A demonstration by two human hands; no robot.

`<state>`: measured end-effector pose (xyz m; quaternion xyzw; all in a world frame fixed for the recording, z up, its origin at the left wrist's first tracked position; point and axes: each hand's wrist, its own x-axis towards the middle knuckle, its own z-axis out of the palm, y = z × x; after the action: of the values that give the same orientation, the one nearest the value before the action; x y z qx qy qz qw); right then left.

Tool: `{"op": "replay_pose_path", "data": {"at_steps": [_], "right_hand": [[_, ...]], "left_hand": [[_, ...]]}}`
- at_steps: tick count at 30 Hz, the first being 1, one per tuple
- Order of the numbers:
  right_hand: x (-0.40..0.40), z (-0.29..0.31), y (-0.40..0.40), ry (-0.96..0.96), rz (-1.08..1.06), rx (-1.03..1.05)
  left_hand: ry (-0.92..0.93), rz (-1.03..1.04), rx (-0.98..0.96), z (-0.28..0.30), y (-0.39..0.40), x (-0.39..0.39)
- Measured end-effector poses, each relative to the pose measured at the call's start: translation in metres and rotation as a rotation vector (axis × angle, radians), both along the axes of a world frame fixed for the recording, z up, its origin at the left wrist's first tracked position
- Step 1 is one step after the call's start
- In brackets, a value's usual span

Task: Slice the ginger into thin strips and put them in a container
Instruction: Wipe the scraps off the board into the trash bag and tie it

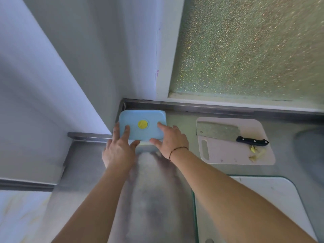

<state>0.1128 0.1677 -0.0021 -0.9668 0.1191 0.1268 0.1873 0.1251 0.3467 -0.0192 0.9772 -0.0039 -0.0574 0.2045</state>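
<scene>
A container with a light blue lid (140,116) and a round yellow valve (142,124) stands in the far left corner of the steel counter. My left hand (119,149) lies on the lid's left side, fingers straight on top and thumb at the front edge. On the lid's right side my right hand (172,139) presses the same way. The container's pale body (144,149) shows just under the thumbs; its contents are hidden. To the right, a cleaver (217,130) with a black handle lies on a pale cutting board (228,155) beside a few ginger scraps (253,149).
A glass-edged white board (263,199) lies at the front right of the steel counter (154,199). A wall closes the left side and a frosted window runs along the back. A rounded dark basin edge (310,151) shows at the far right.
</scene>
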Motion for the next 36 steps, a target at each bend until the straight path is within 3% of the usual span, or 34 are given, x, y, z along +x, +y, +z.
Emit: {"op": "replay_pose_path", "data": {"at_steps": [3,6,9,15,20,25,30,36], "right_hand": [[-0.009,0.006,-0.005,0.002,0.043,-0.001],[-0.039,0.012,-0.029,-0.158,-0.005,0.168],[-0.094,0.001,-0.071,-0.190,-0.003,0.130],[-0.203,-0.022,-0.184,-0.170,-0.175,0.082],[-0.245,-0.024,-0.266,-0.173,-0.332,0.040],[-0.228,-0.019,-0.314,-0.249,-0.274,0.025],[-0.194,-0.022,-0.325,-0.138,-0.039,-0.049],[-0.179,-0.025,-0.346,-0.260,-0.034,-0.010]], "left_hand": [[-0.028,0.038,-0.110,0.000,0.000,-0.013],[-0.238,0.097,-0.194,-0.001,-0.006,-0.038],[-0.399,0.101,-0.286,-0.005,-0.019,-0.067],[-0.345,-0.049,-0.344,-0.033,-0.072,-0.121],[-0.335,-0.142,-0.358,-0.041,-0.141,-0.152],[-0.299,-0.182,-0.344,-0.045,-0.211,-0.183],[-0.262,-0.292,-0.323,-0.046,-0.274,-0.200],[-0.175,-0.381,-0.286,-0.038,-0.336,-0.181]]}}
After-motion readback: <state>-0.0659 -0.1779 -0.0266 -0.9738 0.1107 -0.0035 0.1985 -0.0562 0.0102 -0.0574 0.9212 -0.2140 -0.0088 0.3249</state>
